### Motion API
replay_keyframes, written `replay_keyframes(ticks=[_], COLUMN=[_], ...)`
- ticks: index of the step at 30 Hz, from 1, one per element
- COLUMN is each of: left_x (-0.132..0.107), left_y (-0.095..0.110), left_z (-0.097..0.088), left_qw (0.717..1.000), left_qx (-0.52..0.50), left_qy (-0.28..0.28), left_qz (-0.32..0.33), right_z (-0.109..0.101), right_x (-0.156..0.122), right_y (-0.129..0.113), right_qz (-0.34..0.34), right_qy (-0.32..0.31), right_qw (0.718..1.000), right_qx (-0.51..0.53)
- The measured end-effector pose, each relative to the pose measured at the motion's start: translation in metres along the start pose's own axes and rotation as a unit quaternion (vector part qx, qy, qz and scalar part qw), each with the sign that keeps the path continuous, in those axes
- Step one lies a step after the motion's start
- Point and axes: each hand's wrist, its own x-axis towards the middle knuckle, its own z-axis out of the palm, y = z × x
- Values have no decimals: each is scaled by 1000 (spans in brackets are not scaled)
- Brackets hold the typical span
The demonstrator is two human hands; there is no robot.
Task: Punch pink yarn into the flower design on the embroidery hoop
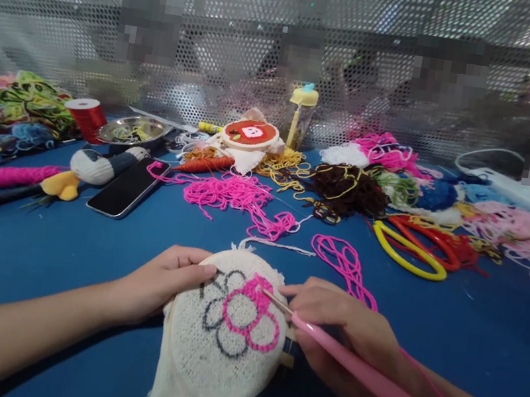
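Note:
My left hand [176,282] grips the left rim of an embroidery hoop [216,379], thumb on top and the other fingers behind it. Stretched in the hoop is white woven cloth with a dark flower outline; one petal is filled with pink loops, and the centre ring and another petal are edged in pink. My right hand [341,335] is closed round a punch needle [359,368] with a long pink handle, its metal tip on the filled petal. Pink yarn runs along the handle. The right fingers lie close to the hoop's right edge.
Loose pink yarn [230,193] lies beyond the hoop. A phone [128,188], a metal bowl [133,131], a finished hoop [249,134], a bottle [301,117], a yellow ring [407,251] and dark yarn [347,188] sit farther back, before a perforated metal screen [230,38].

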Motion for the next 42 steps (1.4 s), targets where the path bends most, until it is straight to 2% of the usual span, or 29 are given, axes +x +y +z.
replay_keyframes(ticks=[6, 20, 23, 28, 30, 34, 38, 42], left_x=[0, 1, 0, -3, -4, -7, -14, -21], left_y=[0, -1, -2, -3, -4, -1, 4, 10], left_z=[-1, -1, 0, 1, 1, 2, 6, 9], left_qw=[1000, 1000, 1000, 994, 988, 968, 929, 892], left_qx=[-22, -18, 6, 83, 116, 191, 293, 375], left_qy=[-6, -2, 4, -5, -13, -27, -26, -16], left_qz=[-5, -7, 5, 69, 97, 162, 226, 251], right_z=[1, 3, 0, -7, -8, -4, -1, 0], right_x=[3, -2, -1, -2, -1, 5, 15, 20], right_y=[0, 8, 8, 7, 4, -2, -10, -20], right_qz=[8, 32, 32, 48, 48, 22, -18, -7], right_qy=[-22, -28, -32, -78, -88, -60, -52, -28], right_qw=[1000, 998, 998, 984, 982, 992, 998, 999], right_qx=[10, 51, 53, 153, 160, 110, 41, -31])
